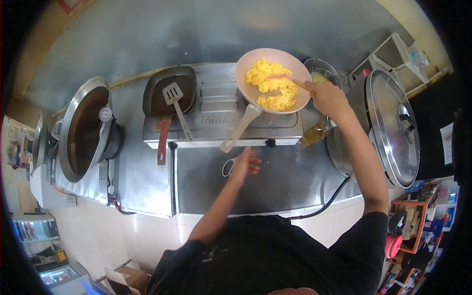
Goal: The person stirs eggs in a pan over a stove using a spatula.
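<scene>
My right hand (pixel 330 99) is closed around the wooden handle of a spatula (pixel 285 77), its pinkish head among scrambled eggs (pixel 271 83). The eggs lie in a pink frying pan (pixel 243 61) on the right side of a steel two-burner gas stove (pixel 217 79). The pan's beige handle (pixel 241 127) points towards me. Below that handle, my left hand (pixel 246 166) is held with its fingers apart and nothing visible in it. Beside it, a white ring-shaped handle (pixel 227 167) shows, partly hidden by the hand.
A square grill pan (pixel 151 86) with a slotted turner (pixel 173 93) lying across it stands on the stove's left. Further left is a large pot of dark liquid (pixel 79 140). To the right are an oil bottle (pixel 315 133), a glass bowl (pixel 319 63) and a big lidded pot (pixel 392 129).
</scene>
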The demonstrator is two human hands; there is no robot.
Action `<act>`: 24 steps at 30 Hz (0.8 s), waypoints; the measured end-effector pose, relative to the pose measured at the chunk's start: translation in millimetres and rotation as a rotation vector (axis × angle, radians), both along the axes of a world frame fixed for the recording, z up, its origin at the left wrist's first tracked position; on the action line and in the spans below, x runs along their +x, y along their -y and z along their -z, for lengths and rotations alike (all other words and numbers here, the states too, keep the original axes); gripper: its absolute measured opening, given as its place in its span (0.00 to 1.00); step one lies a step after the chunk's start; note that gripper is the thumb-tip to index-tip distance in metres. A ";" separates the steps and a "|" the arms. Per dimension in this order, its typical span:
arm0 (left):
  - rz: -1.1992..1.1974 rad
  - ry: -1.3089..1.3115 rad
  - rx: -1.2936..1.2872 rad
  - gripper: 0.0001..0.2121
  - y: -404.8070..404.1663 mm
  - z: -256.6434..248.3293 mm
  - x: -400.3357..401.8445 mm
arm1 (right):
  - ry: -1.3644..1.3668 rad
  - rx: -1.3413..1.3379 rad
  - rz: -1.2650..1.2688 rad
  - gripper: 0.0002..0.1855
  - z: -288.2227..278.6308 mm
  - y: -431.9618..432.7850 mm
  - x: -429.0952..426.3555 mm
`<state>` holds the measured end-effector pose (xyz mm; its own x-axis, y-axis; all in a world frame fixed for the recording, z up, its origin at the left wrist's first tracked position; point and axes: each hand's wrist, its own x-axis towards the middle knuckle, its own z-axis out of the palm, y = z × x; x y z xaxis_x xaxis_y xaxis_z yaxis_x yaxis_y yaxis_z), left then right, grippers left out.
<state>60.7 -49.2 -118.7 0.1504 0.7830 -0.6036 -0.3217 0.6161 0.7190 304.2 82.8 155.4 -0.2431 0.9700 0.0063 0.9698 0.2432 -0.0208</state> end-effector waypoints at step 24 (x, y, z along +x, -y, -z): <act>-0.013 0.342 0.019 0.36 -24.5 -32.9 -28.8 | 0.208 -0.155 0.067 0.14 -71.3 47.7 0.5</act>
<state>31.9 -24.7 -85.9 0.3316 0.7965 -0.5056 -0.5536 0.5982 0.5793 304.7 35.1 226.7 -0.1587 0.9695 -0.1867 0.9710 0.1875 0.1484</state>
